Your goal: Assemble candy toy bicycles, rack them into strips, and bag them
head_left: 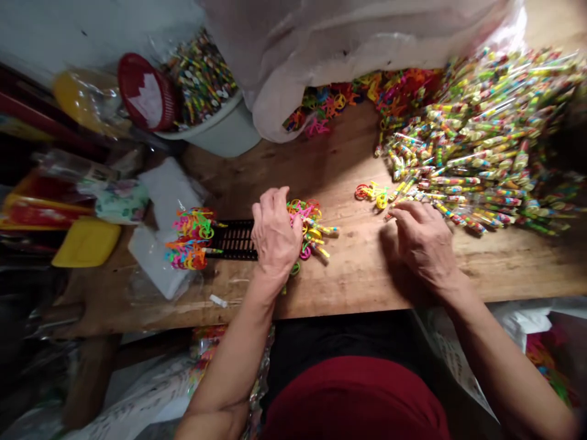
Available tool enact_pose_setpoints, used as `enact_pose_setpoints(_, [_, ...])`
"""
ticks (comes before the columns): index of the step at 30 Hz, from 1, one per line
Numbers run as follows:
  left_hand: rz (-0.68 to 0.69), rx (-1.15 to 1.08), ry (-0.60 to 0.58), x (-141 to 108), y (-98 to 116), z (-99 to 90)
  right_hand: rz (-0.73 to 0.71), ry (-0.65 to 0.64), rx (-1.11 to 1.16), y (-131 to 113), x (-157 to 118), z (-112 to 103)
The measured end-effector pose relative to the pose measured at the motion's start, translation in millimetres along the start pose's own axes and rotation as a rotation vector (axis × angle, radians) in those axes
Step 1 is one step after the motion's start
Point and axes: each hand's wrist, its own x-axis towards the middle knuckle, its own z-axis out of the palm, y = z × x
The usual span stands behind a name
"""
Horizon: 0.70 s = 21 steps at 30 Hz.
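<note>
My left hand (277,229) is curled over the right end of a black slotted rack (233,238), its fingertips pointing down and partly hidden. Against its right side lies a small pile of bright plastic toys (309,217) with thin candy tubes sticking out. More colourful toys (190,238) sit on the rack's left end. My right hand (424,241) is closed, thumb and fingers pinched near the table around what looks like the end of a candy tube. Just beyond its fingertips lie a few loose yellow and red toys (378,195).
A large heap of filled candy tubes (481,146) covers the table's right side. Behind are loose toys (339,101) under a plastic bag (367,36). At the back left stand a tub (220,131) of tubes and a red basket (123,91). The wooden table's (348,293) front edge is near me.
</note>
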Motion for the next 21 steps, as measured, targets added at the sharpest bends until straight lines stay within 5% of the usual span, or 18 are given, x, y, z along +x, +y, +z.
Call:
enact_pose_setpoints(2, [0.09, 0.038, 0.04, 3.3, 8.9, 10.2, -0.044, -0.063, -0.153, 1.4, 6.8, 10.2])
enact_pose_setpoints(7, [0.388, -0.089, -0.183, 26.8, 56.2, 52.2, -0.101, -0.11, -0.26, 9.8, 12.1, 22.8])
enact_pose_setpoints(12, [0.544, -0.043, -0.419, 54.4, 80.0, 87.6, -0.068, 0.097, 0.091, 15.2, -0.9, 1.9])
enact_pose_setpoints(16, [0.44, 0.011, -0.406, 53.6, 74.3, 88.2, 0.183, 0.244, 0.481, 4.0, -28.0, -12.4])
enact_pose_setpoints(18, [0.311, -0.121, -0.398, 49.1, 70.3, 80.2, 0.245, 0.194, 0.549, -2.4, -39.9, -11.8])
enact_pose_setpoints(21, [0.036, -0.458, -0.504, 39.0, 66.2, 63.8, 0.146, 0.057, 0.441, -7.4, -49.7, -5.9])
